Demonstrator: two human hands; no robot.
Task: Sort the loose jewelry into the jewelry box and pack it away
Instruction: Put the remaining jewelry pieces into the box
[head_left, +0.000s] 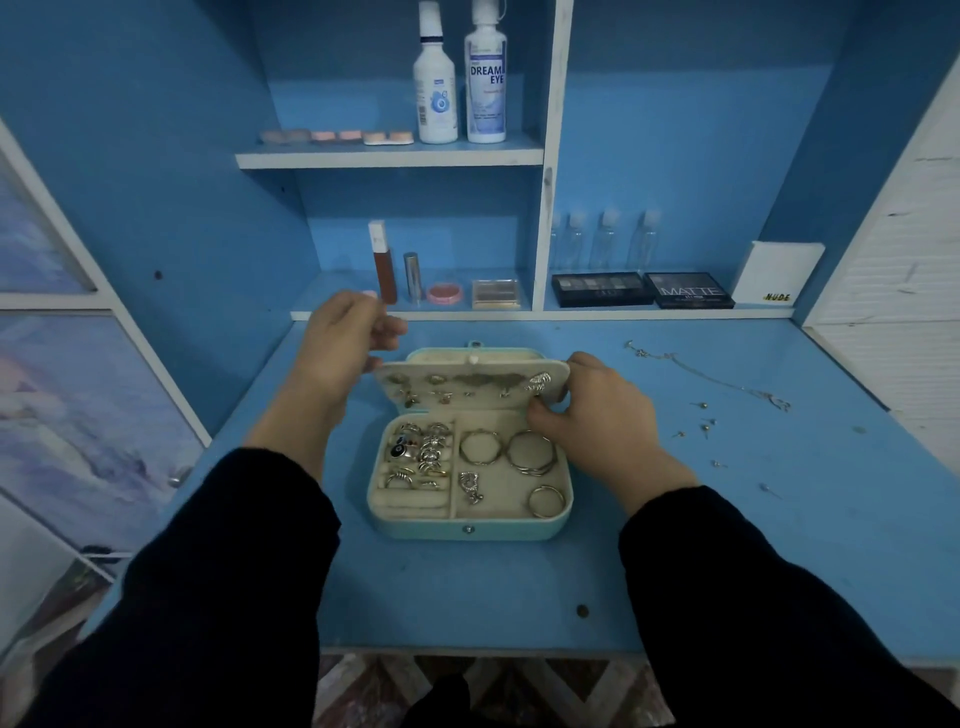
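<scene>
Jewelry box (467, 530) open at mid-table (467, 597), rings (415, 457) in its base. My right hand (587, 410): grip closed, pinching the right end of the upright earring panel (457, 387). Loose studs (704, 423) and chain (717, 382) lie well right of the box. Left hand (340, 338) raised behind the box's left corner, fingers curled; cannot tell whether that grip holds anything.

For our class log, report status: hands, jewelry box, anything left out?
Left hand raised, grip unclear. Right hand pinches earring panel. Jewelry box open. Chain, studs loose on desk.
</scene>
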